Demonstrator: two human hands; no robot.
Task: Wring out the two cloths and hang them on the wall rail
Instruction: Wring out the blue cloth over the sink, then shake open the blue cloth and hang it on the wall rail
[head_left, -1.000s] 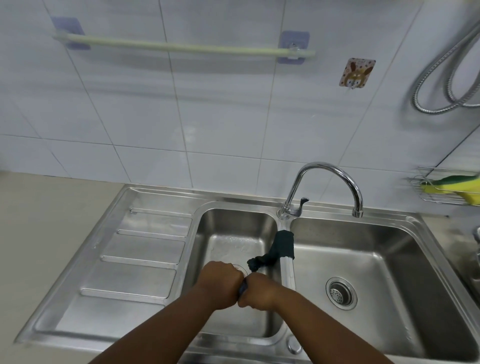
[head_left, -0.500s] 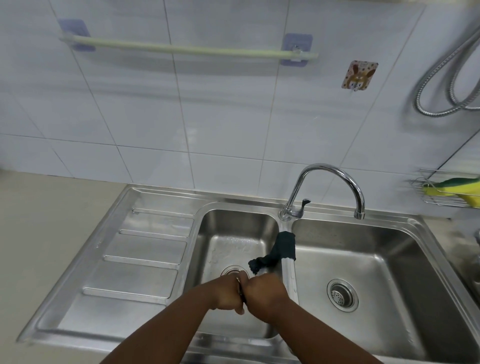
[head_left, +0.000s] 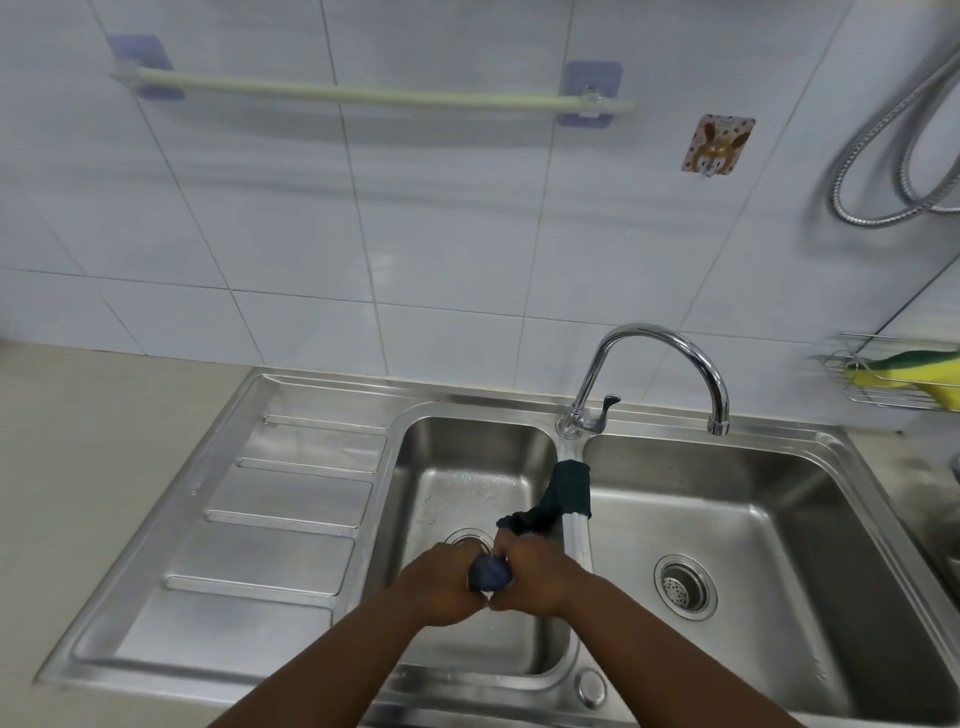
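Note:
A blue cloth (head_left: 489, 571) is bunched into a tight roll between my two fists over the small left basin (head_left: 470, 467). My left hand (head_left: 439, 582) grips its left end and my right hand (head_left: 537, 574) grips its right end, knuckles nearly touching. A dark green cloth (head_left: 563, 493) is draped over the divider between the two basins, just beyond my right hand. The pale green wall rail (head_left: 374, 97) runs across the tiles high above the sink and is bare.
A chrome tap (head_left: 670, 358) arches over the large right basin (head_left: 779, 519). The ribbed drainboard (head_left: 270, 514) lies left. A wire rack with a yellow-green sponge (head_left: 904, 374) hangs at right, a metal hose (head_left: 893, 135) above it, and a rabbit hook (head_left: 717, 145) on the wall.
My hands have twisted against each other, so more of the blue cloth shows between them. The view has tilted slightly; the green cloth has stayed on the divider.

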